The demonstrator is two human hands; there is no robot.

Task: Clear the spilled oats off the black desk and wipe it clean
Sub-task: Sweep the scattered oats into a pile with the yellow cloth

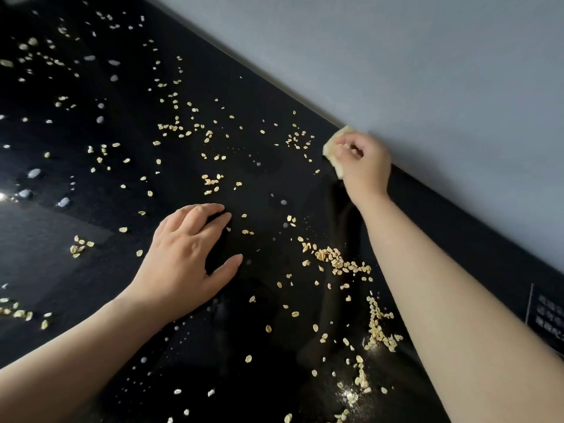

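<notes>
Early stage. Oats [332,258] lie scattered over nearly all the black table [100,215], with thicker drifts beside the right forearm and loose flakes out to the far left. Right grip [364,161] is at the far edge by the grey wall [427,71], fingers curled round a pale yellow sponge [332,148] set against the surface. Left grip [189,257] lies flat, fingers spread, holding nothing. Little looks cleared. Gathering and wiping both remain.

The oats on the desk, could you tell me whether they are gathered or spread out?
Spread out: oats lie scattered across the black desk, with only small loose clusters.
</notes>
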